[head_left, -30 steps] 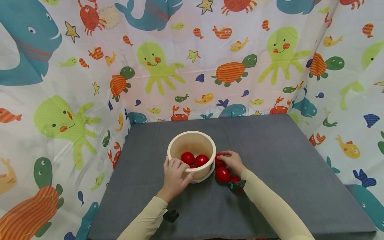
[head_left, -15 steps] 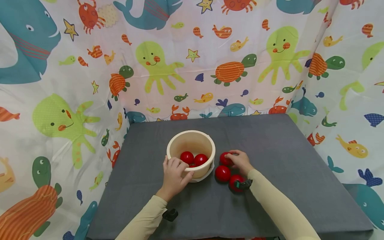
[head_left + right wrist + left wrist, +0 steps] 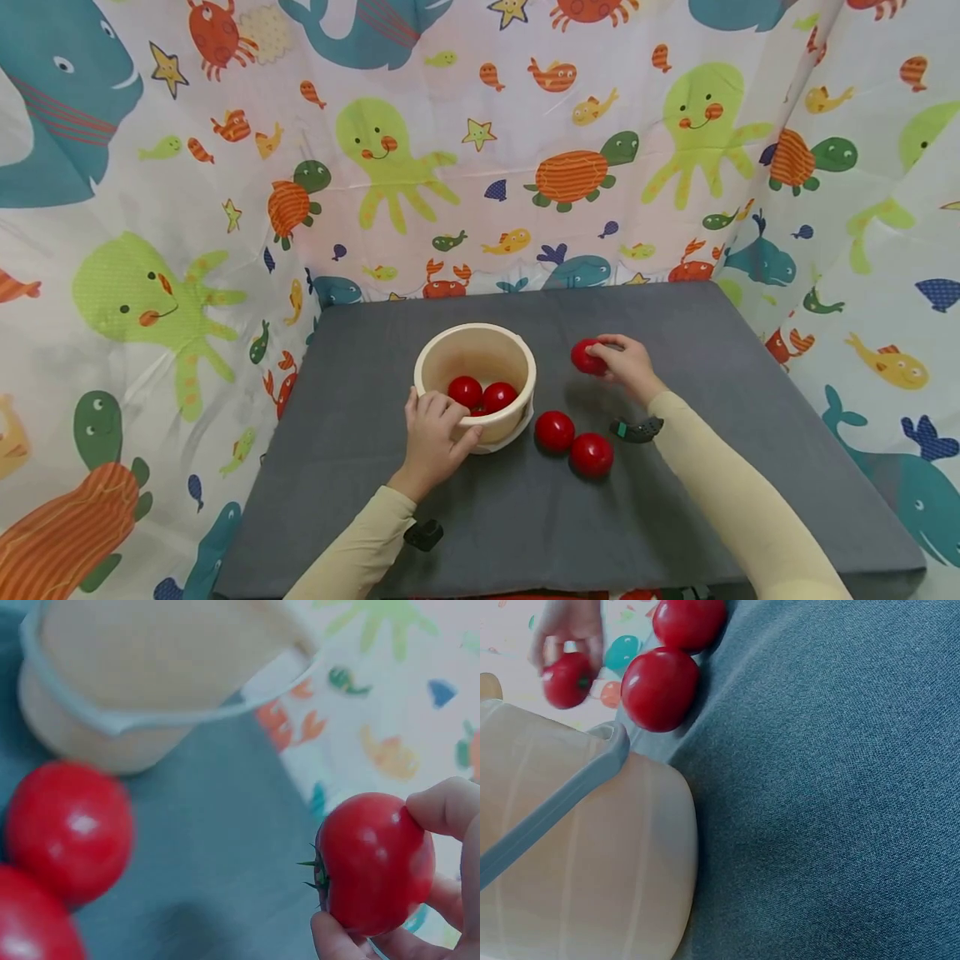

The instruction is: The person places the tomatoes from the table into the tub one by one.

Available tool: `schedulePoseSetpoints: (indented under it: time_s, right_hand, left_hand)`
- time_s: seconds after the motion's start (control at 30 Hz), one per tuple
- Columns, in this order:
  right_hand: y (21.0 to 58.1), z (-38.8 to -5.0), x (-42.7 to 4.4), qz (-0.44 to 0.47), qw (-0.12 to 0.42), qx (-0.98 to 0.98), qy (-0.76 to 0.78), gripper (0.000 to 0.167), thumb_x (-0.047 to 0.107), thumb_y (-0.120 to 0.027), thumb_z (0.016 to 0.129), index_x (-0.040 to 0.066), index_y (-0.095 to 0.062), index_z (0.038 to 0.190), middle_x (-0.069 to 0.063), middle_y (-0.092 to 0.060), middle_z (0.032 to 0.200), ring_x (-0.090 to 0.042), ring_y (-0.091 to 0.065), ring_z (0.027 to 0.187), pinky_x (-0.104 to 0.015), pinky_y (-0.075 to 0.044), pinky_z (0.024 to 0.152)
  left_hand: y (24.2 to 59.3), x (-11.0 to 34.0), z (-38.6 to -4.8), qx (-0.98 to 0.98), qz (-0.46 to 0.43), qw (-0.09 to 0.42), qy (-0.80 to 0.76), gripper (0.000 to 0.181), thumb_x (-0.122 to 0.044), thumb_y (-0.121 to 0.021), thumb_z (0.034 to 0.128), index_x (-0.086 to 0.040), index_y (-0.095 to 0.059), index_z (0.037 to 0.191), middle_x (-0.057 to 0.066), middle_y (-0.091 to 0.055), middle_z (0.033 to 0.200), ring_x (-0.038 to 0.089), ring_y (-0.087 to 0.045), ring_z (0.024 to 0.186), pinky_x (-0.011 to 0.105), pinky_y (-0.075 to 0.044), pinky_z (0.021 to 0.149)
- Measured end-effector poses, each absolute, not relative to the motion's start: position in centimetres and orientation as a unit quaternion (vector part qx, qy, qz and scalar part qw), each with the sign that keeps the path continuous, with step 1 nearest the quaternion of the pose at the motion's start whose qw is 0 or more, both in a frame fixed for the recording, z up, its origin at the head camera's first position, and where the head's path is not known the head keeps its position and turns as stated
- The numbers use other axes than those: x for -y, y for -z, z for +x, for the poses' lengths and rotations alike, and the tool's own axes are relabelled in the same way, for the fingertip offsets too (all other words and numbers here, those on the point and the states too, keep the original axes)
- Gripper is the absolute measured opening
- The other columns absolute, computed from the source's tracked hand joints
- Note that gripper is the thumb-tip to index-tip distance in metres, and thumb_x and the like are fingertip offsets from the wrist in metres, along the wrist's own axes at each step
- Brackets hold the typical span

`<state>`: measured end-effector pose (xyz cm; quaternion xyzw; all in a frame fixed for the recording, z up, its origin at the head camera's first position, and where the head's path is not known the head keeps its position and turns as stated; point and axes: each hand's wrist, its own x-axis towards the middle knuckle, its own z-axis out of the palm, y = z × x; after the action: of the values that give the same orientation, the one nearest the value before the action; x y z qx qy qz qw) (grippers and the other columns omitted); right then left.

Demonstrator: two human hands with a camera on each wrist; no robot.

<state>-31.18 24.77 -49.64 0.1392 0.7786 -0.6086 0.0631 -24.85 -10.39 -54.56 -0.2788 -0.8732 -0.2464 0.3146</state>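
A cream bucket (image 3: 517, 408) stands upright on the grey-covered table, its pale handle (image 3: 555, 810) hanging down the outside. My left hand (image 3: 435, 442) grips the near rim, fingers hooked over it. Inside lie red tomatoes (image 3: 465, 392), one partly hidden behind the hand. To the right of the bucket, my right hand (image 3: 630, 365) pinches a tomato (image 3: 375, 862) between thumb and fingers, raised off the cloth; its green stem end shows in the right wrist view. Below that hand, two more tomatoes, one nearer the bucket (image 3: 555, 432) and one closer to me (image 3: 592, 456), sit side by side.
Dark grey cloth (image 3: 712, 467) covers the table. A curtain (image 3: 480, 183) printed with sea animals hangs along the back and both sides. Each wrist wears a dark strapped device, such as the left one (image 3: 423, 535).
My right hand has lifted a tomato from beside the bucket and carried it right and away from me. My left hand keeps its place on the rim.
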Motion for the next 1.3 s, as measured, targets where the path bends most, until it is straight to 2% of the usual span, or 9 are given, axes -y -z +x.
schedulePoseSetpoints:
  time_s: [0.13,0.33,0.63,0.87,1.1,1.3]
  right_hand:
    - [46.6,-31.9,-24.4,0.121,0.051,-0.774,0.619,0.06,0.032,-0.064,0.098,0.006,-0.045,0.149,-0.022,-0.046,0.151,-0.038,-0.056,0.125,-0.045,-0.057,0.096]
    - [42.7,-32.5,-22.5,0.08,0.042,-0.771,0.63,0.059,0.027,-0.065,0.098,0.008,-0.045,0.15,-0.022,-0.047,0.151,-0.04,-0.053,0.131,-0.051,-0.053,0.101]
    - [39.5,-32.4,-18.4,0.033,0.048,-0.789,0.612,0.054,0.022,-0.066,0.097,0.008,-0.05,0.147,-0.024,-0.054,0.145,-0.042,-0.061,0.125,-0.049,-0.057,0.095]
    - [39.3,-31.4,-15.1,0.008,0.059,-0.806,0.59,0.051,0.022,-0.068,0.096,0.01,-0.054,0.143,-0.022,-0.058,0.141,-0.041,-0.062,0.124,-0.049,-0.058,0.094]
    - [40.7,-31.0,-12.4,-0.005,0.07,-0.81,0.582,0.05,0.022,-0.072,0.092,0.012,-0.058,0.139,-0.019,-0.061,0.139,-0.038,-0.063,0.121,-0.046,-0.06,0.09]
    - [42.4,-30.9,-10.7,-0.012,0.087,-0.825,0.558,0.05,0.024,-0.074,0.09,0.014,-0.06,0.137,-0.016,-0.061,0.139,-0.035,-0.062,0.12,-0.045,-0.06,0.092]
  left_hand:
    - [54.6,10.5,-24.9,0.875,-0.278,0.311,0.245,0.026,-0.043,-0.061,0.0911,-0.018,-0.067,0.09,0.005,-0.062,0.094,0.027,-0.054,0.104,0.079,-0.03,0.107]
    - [54.5,10.6,-24.9,0.875,-0.275,0.312,0.247,0.022,-0.04,-0.065,0.0888,-0.018,-0.067,0.089,0.004,-0.061,0.093,0.026,-0.055,0.104,0.078,-0.029,0.109]
    - [54.5,10.6,-24.9,0.87,-0.278,0.324,0.246,0.023,-0.042,-0.065,0.089,-0.019,-0.067,0.089,0.004,-0.061,0.092,0.026,-0.055,0.103,0.079,-0.031,0.106]
    - [54.5,10.5,-24.9,0.873,-0.275,0.32,0.242,0.024,-0.042,-0.064,0.0883,-0.018,-0.067,0.088,0.005,-0.061,0.092,0.028,-0.055,0.103,0.079,-0.031,0.107]
    - [54.5,10.4,-24.9,0.871,-0.279,0.325,0.241,0.027,-0.043,-0.064,0.0892,-0.017,-0.068,0.088,0.004,-0.061,0.091,0.027,-0.055,0.102,0.079,-0.033,0.105]
    - [54.6,10.3,-25.1,0.869,-0.279,0.33,0.242,0.03,-0.046,-0.062,0.0917,-0.017,-0.068,0.088,0.004,-0.061,0.091,0.026,-0.055,0.103,0.079,-0.034,0.105]
